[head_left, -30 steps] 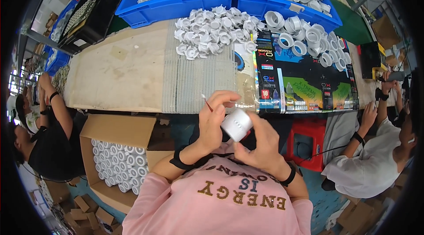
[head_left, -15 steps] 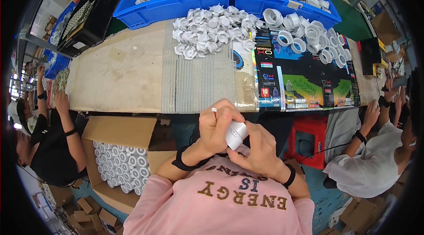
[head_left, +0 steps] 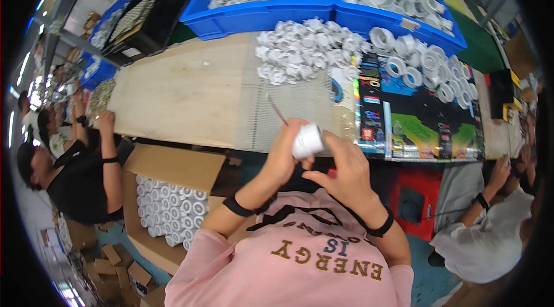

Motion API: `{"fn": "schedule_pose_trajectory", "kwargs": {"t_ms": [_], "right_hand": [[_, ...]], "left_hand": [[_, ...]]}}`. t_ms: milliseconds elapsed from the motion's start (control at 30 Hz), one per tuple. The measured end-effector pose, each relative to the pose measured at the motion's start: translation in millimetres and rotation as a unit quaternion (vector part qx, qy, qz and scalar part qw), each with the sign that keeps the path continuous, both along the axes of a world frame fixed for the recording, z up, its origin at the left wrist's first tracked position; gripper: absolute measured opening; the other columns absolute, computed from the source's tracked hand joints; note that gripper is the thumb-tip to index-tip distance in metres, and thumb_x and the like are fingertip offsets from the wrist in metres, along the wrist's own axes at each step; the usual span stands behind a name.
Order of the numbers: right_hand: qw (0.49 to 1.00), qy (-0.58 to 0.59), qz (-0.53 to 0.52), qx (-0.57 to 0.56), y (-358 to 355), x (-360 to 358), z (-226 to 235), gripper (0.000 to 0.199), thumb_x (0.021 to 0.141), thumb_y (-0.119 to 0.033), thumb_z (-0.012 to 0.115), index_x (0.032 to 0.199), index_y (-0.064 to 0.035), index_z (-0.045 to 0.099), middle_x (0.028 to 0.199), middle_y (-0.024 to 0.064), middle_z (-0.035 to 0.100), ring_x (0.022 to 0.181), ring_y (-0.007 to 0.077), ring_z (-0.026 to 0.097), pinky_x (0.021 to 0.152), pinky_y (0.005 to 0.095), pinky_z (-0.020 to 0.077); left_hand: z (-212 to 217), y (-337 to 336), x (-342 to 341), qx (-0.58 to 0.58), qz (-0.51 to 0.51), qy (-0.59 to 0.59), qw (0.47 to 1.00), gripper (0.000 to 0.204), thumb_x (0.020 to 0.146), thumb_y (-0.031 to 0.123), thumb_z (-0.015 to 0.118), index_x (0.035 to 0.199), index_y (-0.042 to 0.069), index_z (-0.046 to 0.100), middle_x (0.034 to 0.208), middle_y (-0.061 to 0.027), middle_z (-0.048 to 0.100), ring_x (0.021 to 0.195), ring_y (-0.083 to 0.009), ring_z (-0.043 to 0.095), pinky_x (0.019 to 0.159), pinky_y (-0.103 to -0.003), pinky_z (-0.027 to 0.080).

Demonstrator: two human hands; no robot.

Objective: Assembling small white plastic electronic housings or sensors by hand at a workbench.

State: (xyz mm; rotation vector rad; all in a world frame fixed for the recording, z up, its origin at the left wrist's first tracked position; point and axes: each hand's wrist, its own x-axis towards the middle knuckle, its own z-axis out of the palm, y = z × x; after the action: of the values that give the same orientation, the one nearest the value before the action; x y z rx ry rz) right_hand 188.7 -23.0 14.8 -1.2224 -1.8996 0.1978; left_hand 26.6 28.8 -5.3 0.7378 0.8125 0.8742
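Note:
In front of my chest, my left hand (head_left: pixel 283 157) is closed around a white plastic cylinder (head_left: pixel 307 141), which is tilted. A thin dark-red wire (head_left: pixel 277 111) with a small pale end sticks up from beside the left fingers. My right hand (head_left: pixel 349 171) is just right of the cylinder, thumb and fingers apart. Its fingertips come close to the cylinder's side; whether they touch it is unclear. Beyond the hands, a pile of small white caps (head_left: pixel 300 50) and a cluster of white rings (head_left: pixel 430 62) lie on the bench.
Two blue bins (head_left: pixel 259 15) of white parts stand at the bench's far side. An open cardboard box (head_left: pixel 173 163) packed with white cylinders is at my lower left. A red stool (head_left: pixel 414 203) stands at right. Co-workers sit at both sides.
My right hand has come off the cylinder and its fingers have spread. The cylinder has turned in my left hand, and the wire now stands out further. The whole view has shifted slightly.

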Motion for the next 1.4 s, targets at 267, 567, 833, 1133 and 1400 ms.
{"fn": "schedule_pose_trajectory", "kwargs": {"t_ms": [267, 567, 833, 1133, 1400], "right_hand": [[0.979, 0.131, -0.119, -0.097, 20, 54, -74, 0.023, 0.080, 0.002, 0.059, 0.103, 0.0028, 0.056, 0.086, 0.0140, 0.061, 0.072, 0.0268, 0.060, 0.064, 0.0357, 0.0479], [0.986, 0.104, -0.124, -0.045, 27, 46, -75, 0.016, 0.078, 0.006, 0.057, 0.094, 0.0027, 0.055, 0.084, 0.0156, 0.058, 0.073, 0.0305, 0.058, 0.066, 0.0368, 0.0468], [0.985, 0.083, -0.149, -0.025, 26, 42, -75, 0.013, 0.078, 0.006, 0.056, 0.091, 0.0035, 0.056, 0.084, 0.0163, 0.059, 0.074, 0.0323, 0.058, 0.066, 0.0379, 0.0467], [0.987, 0.075, -0.142, -0.030, 27, 46, -74, 0.014, 0.077, 0.008, 0.055, 0.091, 0.0046, 0.056, 0.086, 0.0185, 0.059, 0.078, 0.0346, 0.059, 0.069, 0.0384, 0.0473], [0.983, -0.014, -0.180, -0.021, 22, 44, -78, 0.020, 0.071, 0.001, 0.060, 0.090, -0.0009, 0.055, 0.086, 0.0166, 0.055, 0.082, 0.0337, 0.056, 0.071, 0.0408, 0.0464]], "left_hand": [[94, 113, -146, 0.510, 0.125, 0.576, 0.627, 0.021, 0.092, 0.021, 0.046, 0.094, 0.004, 0.056, 0.074, -0.0180, 0.059, 0.059, -0.0313, 0.059, 0.050, -0.040, 0.047], [26, 148, -162, 0.512, -0.147, 0.747, 0.399, 0.019, 0.089, 0.018, 0.046, 0.087, 0.000, 0.053, 0.067, -0.0223, 0.057, 0.053, -0.0409, 0.056, 0.050, -0.049, 0.046], [71, 109, -119, 0.006, 0.088, 0.328, 0.940, 0.037, 0.094, 0.038, 0.035, 0.091, 0.007, 0.055, 0.072, -0.0069, 0.056, 0.046, -0.0158, 0.047, 0.035, -0.023, 0.030], [31, 76, -128, -0.310, 0.075, -0.298, 0.900, 0.040, 0.091, 0.030, 0.040, 0.107, -0.006, 0.050, 0.089, -0.0152, 0.051, 0.069, -0.0194, 0.048, 0.053, -0.027, 0.042], [-17, 160, -245, 0.383, 0.217, 0.760, 0.478, 0.039, 0.077, 0.031, 0.072, 0.095, 0.000, 0.056, 0.083, -0.0151, 0.057, 0.074, -0.0289, 0.056, 0.064, -0.041, 0.044]]}}
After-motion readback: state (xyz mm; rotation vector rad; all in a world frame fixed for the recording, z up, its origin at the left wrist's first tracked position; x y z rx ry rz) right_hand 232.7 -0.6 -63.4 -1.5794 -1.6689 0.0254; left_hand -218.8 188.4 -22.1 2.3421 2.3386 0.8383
